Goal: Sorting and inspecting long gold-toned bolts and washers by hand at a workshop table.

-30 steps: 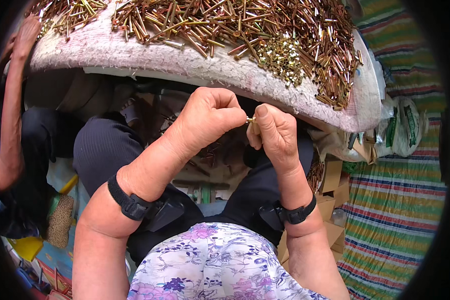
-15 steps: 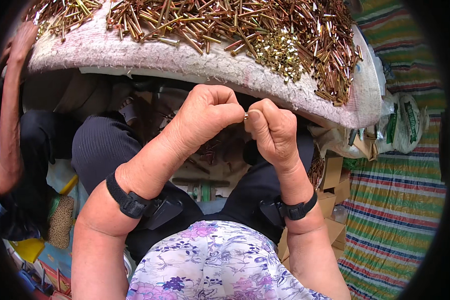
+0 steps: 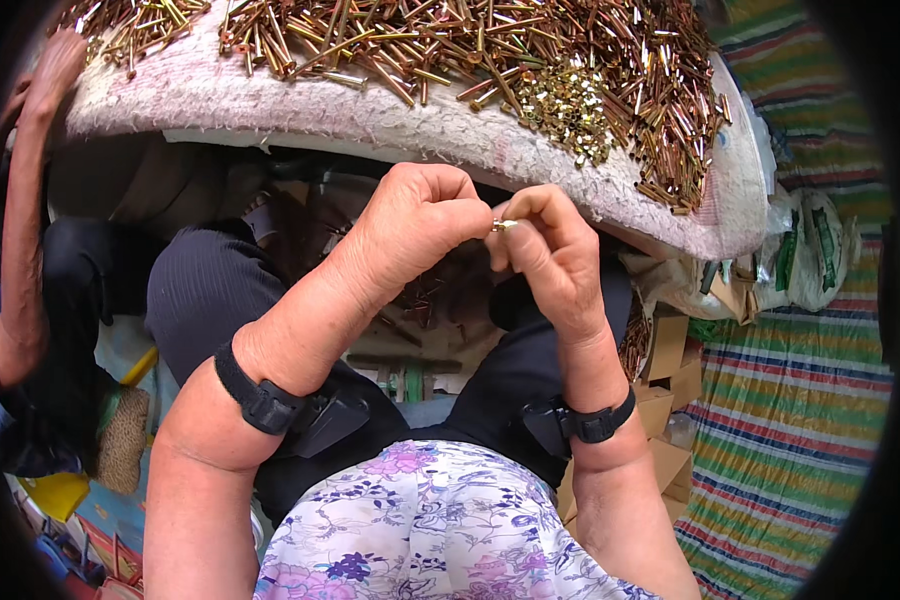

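My left hand (image 3: 420,205) is closed in a fist. From between its thumb and curled forefinger pokes the end of a small shiny gold-coloured metal piece (image 3: 502,226); anything more of it is hidden inside the fist. My right hand (image 3: 550,250) meets it there, its thumb and bent fingers at the protruding end. Both hands are above my lap, just short of the padded work surface (image 3: 300,118). On that surface lie a heap of long copper-gold screws (image 3: 390,45) and a smaller pile of little gold metal fittings (image 3: 570,110).
At far left, another person's hand (image 3: 58,70) reaches to the heap's edge. Cardboard boxes (image 3: 660,400) stand right of my knee, near a white sack (image 3: 815,250). Striped sheeting (image 3: 780,420) covers the right side. A yellow container (image 3: 55,495) sits lower left.
My right fingers have loosened and spread a little, so more of the gold metal piece shows. My left hand stays almost still. The other person's hand has shifted slightly.
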A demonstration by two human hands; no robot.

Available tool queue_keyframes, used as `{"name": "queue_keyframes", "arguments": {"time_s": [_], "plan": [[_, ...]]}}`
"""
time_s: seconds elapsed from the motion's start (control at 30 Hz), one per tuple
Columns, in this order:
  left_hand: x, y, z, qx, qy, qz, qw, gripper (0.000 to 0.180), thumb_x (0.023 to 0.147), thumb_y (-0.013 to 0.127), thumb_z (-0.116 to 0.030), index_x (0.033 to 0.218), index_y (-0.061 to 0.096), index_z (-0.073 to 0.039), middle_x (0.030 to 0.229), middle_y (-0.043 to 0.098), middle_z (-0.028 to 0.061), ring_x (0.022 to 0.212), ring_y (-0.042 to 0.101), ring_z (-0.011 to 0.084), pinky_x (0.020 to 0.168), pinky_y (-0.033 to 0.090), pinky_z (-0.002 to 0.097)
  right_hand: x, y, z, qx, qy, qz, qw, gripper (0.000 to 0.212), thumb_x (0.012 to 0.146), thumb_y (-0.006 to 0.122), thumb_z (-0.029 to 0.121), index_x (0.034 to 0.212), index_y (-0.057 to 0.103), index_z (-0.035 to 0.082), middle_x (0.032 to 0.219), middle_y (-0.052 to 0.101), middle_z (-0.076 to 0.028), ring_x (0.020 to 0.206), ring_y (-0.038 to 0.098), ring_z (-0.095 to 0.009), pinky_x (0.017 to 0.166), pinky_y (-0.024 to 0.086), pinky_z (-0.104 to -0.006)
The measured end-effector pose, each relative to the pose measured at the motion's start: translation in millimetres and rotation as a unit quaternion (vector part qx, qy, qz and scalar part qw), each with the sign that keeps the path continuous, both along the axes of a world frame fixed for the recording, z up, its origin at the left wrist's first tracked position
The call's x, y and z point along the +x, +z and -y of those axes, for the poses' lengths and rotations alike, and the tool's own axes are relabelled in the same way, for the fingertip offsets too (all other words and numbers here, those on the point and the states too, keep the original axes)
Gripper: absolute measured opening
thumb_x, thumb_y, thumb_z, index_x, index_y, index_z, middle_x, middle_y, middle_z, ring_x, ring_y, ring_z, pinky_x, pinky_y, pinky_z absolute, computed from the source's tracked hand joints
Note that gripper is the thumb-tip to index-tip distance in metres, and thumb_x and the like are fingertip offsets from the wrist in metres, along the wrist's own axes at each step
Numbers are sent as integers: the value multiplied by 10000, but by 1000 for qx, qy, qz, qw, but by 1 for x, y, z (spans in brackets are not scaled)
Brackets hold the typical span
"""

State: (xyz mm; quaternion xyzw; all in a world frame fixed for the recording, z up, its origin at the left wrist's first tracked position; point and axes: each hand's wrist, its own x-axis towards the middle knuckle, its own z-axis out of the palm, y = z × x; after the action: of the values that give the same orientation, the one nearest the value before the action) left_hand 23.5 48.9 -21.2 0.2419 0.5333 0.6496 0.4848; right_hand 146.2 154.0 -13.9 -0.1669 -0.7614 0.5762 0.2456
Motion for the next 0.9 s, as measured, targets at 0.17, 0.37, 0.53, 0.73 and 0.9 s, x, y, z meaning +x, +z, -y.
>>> {"name": "queue_keyframes", "arguments": {"time_s": [0.17, 0.37, 0.53, 0.73, 0.9], "plan": [[2, -2, 0, -9, -2, -13, 1000, 110, 723, 578, -142, 658, 581, -55, 542, 445, -62, 484, 342, 13, 441, 244, 188, 8, 2, -13, 54, 94, 84, 991, 178, 911, 551, 143, 793, 520, 14, 590, 525, 14, 528, 469, -42, 492, 395, -192], [2, -1, 1, -11, 1, 0, 1000, 108, 722, 584, -136, 646, 573, -60, 538, 442, -60, 475, 332, 12, 436, 233, 187, 9, 2, -9, 47, 91, 69, 992, 168, 921, 537, 149, 824, 523, 13, 649, 562, 0, 563, 498, -44, 516, 409, -189], [-1, 5, 4, -9, 1, 3, 1000, 111, 729, 586, -125, 645, 575, -54, 546, 452, -55, 487, 351, 20, 443, 251, 191, -6, 7, 11, -45, -12, 12, 999, 235, 918, 541, 138, 721, 540, 11, 551, 499, 7, 513, 457, -33, 470, 384, -201], [2, -7, 1, -4, 20, -171, 985, 156, 770, 605, -162, 770, 630, -8, 634, 540, 2, 587, 478, 67, 543, 391, 229, -21, 18, -31, 239, -26, 80, 967, 262, 867, 595, 134, 640, 553, 11, 554, 517, -60, 474, 494, -172, 448, 365, -303], [-3, -13, 0, 27, 69, -379, 922, 280, 787, 665, -206, 965, 640, 9, 892, 647, 101, 832, 582, 133, 765, 457, 277, -75, 7, -73, 513, -140, 109, 840, 136, 746, 644, 219, 761, 631, 84, 744, 629, -94, 626, 606, -296, 572, 482, -376]]}}
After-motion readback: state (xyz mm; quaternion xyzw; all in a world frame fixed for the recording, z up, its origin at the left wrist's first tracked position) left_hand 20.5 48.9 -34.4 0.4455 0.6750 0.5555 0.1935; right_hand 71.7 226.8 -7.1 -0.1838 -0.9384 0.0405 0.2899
